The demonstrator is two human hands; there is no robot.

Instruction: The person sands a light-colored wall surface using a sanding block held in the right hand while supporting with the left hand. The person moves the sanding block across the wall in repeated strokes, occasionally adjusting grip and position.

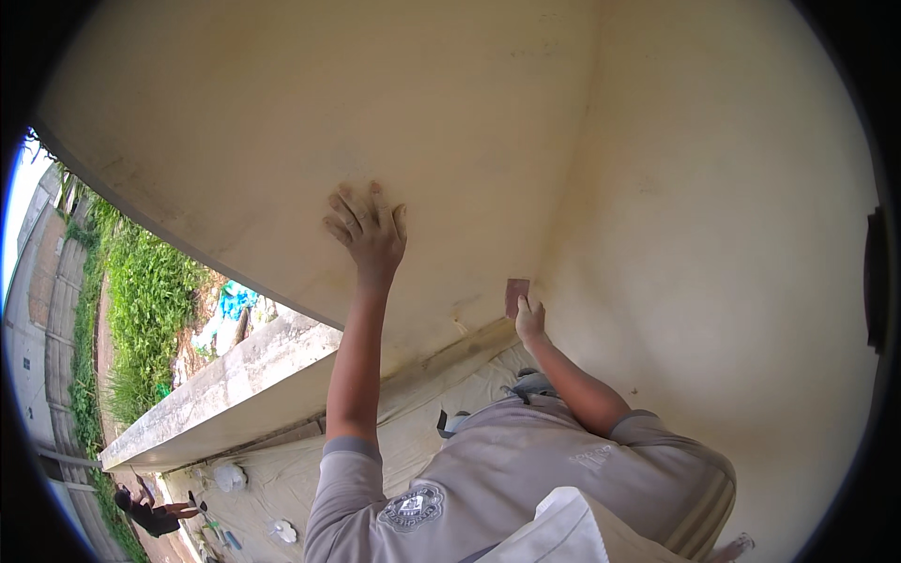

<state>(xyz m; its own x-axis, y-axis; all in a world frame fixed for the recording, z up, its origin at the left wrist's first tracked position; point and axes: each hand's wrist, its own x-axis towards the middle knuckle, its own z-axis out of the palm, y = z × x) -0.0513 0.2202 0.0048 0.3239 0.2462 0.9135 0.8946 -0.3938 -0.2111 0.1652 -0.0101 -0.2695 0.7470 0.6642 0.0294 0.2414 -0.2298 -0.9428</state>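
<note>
Reddish-brown rectangular pad (515,292) in right hand (530,322)

Daylight comes past the left edge of the cream wall (450,113), the sky (26,192) glaring white; shadows here are soft. Fisheye distortion bows straight edges.

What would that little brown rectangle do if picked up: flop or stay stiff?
The brown rectangle probably stays fairly stiff: its edges look straight. It's likely light, being small beside the right hand. Flat-looking, it probably won't roll.
</note>
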